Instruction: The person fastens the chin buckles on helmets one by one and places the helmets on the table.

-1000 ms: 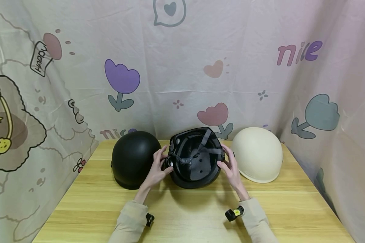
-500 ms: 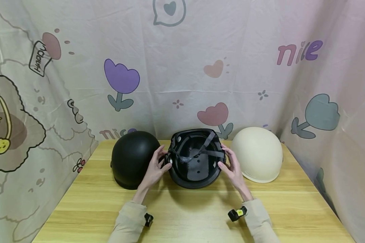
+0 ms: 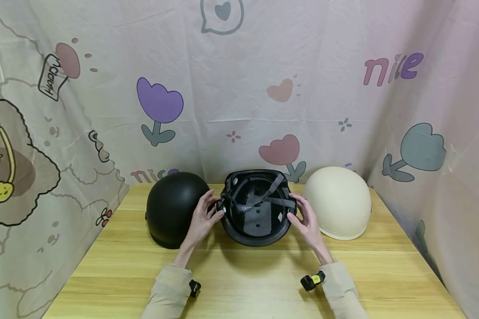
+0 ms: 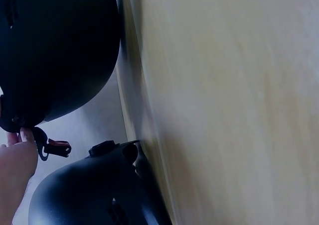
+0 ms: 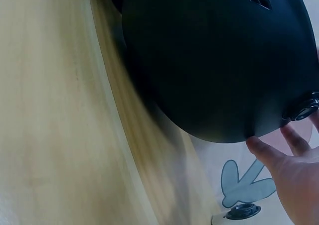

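Note:
Between my hands is a black helmet, its hollow inside turned toward the head camera. Grey chin straps cross the opening. My left hand holds the helmet by its left rim. In the left wrist view those fingers pinch the rim beside a small dark buckle. Opposite, my right hand grips the right rim. Its thumb and fingertips press the shell near a round black knob in the right wrist view. Whether the helmet touches the table is unclear.
A second black helmet sits dome-up just left of my left hand. To the right, close behind my right hand, stands a cream helmet. All are near the far edge of the wooden table, before a printed curtain.
The held helmet has turned slightly clockwise, so its opening now sits more level. Both hands shift slightly with it, and the right forearm has moved a little to the right.

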`<state>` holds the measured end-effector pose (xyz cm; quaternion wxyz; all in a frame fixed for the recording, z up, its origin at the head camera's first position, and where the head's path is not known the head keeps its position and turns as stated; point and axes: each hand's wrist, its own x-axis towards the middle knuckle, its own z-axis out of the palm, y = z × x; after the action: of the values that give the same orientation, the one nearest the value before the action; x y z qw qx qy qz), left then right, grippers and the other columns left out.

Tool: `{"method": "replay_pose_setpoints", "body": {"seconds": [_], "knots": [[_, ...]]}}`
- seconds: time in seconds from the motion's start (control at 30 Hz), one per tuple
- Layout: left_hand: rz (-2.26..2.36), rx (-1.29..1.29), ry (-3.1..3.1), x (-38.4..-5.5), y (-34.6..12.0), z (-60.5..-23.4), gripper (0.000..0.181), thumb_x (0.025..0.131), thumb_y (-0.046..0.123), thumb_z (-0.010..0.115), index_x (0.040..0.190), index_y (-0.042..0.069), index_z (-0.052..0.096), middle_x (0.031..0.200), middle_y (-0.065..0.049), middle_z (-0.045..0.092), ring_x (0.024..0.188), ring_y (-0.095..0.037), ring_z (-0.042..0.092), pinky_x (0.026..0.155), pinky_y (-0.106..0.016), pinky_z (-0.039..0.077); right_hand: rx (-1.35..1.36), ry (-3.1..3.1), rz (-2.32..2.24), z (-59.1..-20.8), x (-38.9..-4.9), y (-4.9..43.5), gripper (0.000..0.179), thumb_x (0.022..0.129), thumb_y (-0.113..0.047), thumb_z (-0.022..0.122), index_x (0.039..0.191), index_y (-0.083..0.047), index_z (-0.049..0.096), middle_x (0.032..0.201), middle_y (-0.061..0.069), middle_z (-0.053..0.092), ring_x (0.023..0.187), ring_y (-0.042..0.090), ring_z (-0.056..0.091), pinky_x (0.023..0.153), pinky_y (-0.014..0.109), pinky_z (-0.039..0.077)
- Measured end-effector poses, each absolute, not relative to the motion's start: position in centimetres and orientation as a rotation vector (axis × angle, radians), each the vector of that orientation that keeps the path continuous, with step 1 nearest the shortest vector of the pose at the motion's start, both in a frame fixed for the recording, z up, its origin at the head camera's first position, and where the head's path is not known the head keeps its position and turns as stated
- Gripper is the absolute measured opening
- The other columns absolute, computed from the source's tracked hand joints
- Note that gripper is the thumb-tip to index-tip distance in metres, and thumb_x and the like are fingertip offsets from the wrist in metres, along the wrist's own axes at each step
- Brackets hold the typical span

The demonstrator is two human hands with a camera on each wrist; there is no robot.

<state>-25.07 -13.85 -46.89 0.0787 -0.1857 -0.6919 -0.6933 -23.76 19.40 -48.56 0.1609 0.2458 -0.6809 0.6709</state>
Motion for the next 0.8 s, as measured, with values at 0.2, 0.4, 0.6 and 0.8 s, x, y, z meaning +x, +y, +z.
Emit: {"method": "replay_pose_setpoints", "body": {"seconds": [0.2,0.4,0.6,0.8], "knots": [[-2.063,-0.55,-2.06,-25.0,-13.9,-46.8,0.074,0.093,-0.004,0.067,0.155,-0.001,0.026,0.143,-0.025,0.048,0.139,-0.02,0.043,0.121,-0.057,0.027,0.697,-1.949,1.91,-48.6,-23.8,19.4,0.053,0.096,0.01,0.055,0.146,0.009,0.037,0.149,0.034,0.037,0.139,0.016,0.045,0.097,0.018,0.051],[-2.076,-0.54,-2.017,-24.8,-13.9,-46.8,0.071,0.093,-0.001,0.068,0.154,0.002,0.031,0.143,-0.025,0.052,0.139,-0.024,0.046,0.121,-0.044,0.035,0.692,-1.966,1.877,-48.6,-23.9,19.5,0.05,0.097,0.009,0.054,0.144,0.011,0.038,0.149,0.034,0.037,0.137,0.014,0.047,0.099,0.015,0.048],[-2.108,-0.553,-1.944,-24.8,-14.0,-46.9,0.071,0.091,-0.004,0.069,0.153,0.008,0.036,0.143,-0.031,0.052,0.13,-0.01,0.056,0.114,-0.027,0.042,0.707,-2.0,1.842,-48.3,-24.1,19.9,0.049,0.097,0.009,0.054,0.143,0.013,0.039,0.148,0.038,0.038,0.135,0.006,0.048,0.101,0.012,0.046],[-2.12,-0.518,-1.946,-24.7,-14.0,-46.8,0.071,0.09,-0.003,0.071,0.152,0.008,0.038,0.142,-0.029,0.055,0.126,-0.004,0.06,0.113,-0.024,0.043,0.758,-2.064,1.715,-47.1,-24.5,20.4,0.048,0.094,0.01,0.058,0.14,0.013,0.045,0.146,0.035,0.041,0.138,0.001,0.043,0.111,0.015,0.037]]}}
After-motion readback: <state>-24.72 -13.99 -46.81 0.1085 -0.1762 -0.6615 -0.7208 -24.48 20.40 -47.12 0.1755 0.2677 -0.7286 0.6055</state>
